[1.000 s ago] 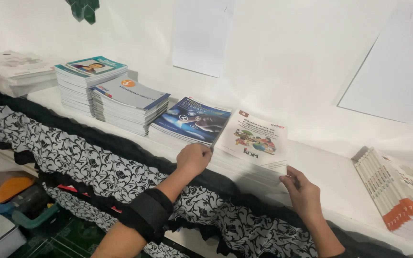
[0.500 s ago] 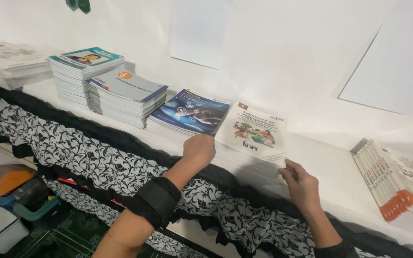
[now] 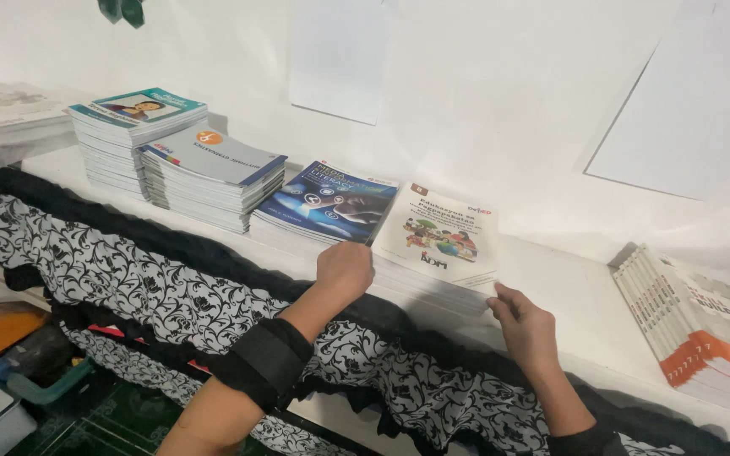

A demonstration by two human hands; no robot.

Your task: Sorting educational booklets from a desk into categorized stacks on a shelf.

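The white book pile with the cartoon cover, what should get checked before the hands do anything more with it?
1. Left hand on the near left corner of the white book pile: ok.
2. Right hand at the pile's near right corner: ok.
3. Pile lying flat on the white shelf: ok.
4. Pile edges lined up evenly: cannot tell, the hands cover them.
5. Blue book pile touching on the left: not ok, no gap.
6. Bare shelf on the right, before the orange-edged books: ok.
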